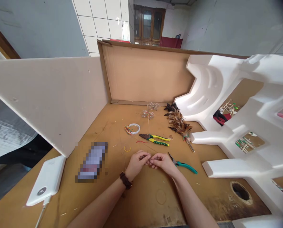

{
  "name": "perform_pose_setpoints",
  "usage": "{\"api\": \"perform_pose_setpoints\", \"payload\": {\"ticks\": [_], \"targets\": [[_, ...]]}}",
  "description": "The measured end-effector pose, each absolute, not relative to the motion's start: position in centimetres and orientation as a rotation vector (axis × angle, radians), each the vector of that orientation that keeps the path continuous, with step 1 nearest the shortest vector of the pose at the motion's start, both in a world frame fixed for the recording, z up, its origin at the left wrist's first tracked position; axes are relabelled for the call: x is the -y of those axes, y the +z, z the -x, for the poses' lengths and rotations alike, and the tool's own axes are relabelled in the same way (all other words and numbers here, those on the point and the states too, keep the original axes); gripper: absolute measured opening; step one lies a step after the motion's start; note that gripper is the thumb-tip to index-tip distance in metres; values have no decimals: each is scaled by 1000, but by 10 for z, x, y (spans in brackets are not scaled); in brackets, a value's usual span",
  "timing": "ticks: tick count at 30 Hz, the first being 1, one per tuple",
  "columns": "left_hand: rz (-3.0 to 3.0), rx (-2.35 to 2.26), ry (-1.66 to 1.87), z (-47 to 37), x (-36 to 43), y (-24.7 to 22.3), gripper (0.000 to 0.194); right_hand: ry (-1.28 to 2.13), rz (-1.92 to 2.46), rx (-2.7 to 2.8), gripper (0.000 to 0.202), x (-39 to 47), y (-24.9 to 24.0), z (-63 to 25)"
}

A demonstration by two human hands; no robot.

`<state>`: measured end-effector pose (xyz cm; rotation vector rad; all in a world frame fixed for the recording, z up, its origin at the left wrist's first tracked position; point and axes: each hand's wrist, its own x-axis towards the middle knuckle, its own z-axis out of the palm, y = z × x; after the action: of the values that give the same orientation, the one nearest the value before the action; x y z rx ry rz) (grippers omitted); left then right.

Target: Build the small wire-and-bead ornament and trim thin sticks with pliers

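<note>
Pinched narrow, thumb to finger, the grip of the left hand [138,163] meets that of the right hand [165,163] around a thin strand [148,123]; the fingers cover its near end. It points away from the person, its long axis running almost straight toward the back of the desk [141,202], slim enough to fade in places (I cannot tell what it is made of). Both hands are over the middle of the desk, and a dark brown wristband [125,181] circles the left wrist.

Just beside the right hand lie teal-handled pliers [186,166], slender jaws toward it. Well to the left are a smooth white power bank [47,177] with a cable and a blurred, oblong device [92,161].

Beyond the fingers, a yellow loop [127,148] and a short red wire [141,142] lie near yellow-and-green pliers [153,139], blunt jaws pointing left. Farther on sit a white coil [138,129] with coloured ends, a fluffy brown-black feather bundle [178,122] and two wiry tangles [148,115]. Cardboard [146,72] stands behind; moulded white foam [203,76] rises at right.
</note>
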<state>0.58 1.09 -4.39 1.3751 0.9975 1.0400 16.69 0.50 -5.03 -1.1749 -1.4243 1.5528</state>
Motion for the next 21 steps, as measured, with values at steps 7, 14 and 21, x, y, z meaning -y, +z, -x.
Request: {"api": "perform_pose_setpoints", "payload": {"ticks": [7,14,21], "targets": [[-1297,-1008,989,-3,-15,-46,27,1463,1205,1506,22,-4,-53,-164],[-1380,-914,999,-4,-13,-48,20,1451,1167,1510,18,-3,-55,-161],[-1497,-945,1071,-4,-12,-49,18,1329,1179,1576,11,-1,-56,-158]]}}
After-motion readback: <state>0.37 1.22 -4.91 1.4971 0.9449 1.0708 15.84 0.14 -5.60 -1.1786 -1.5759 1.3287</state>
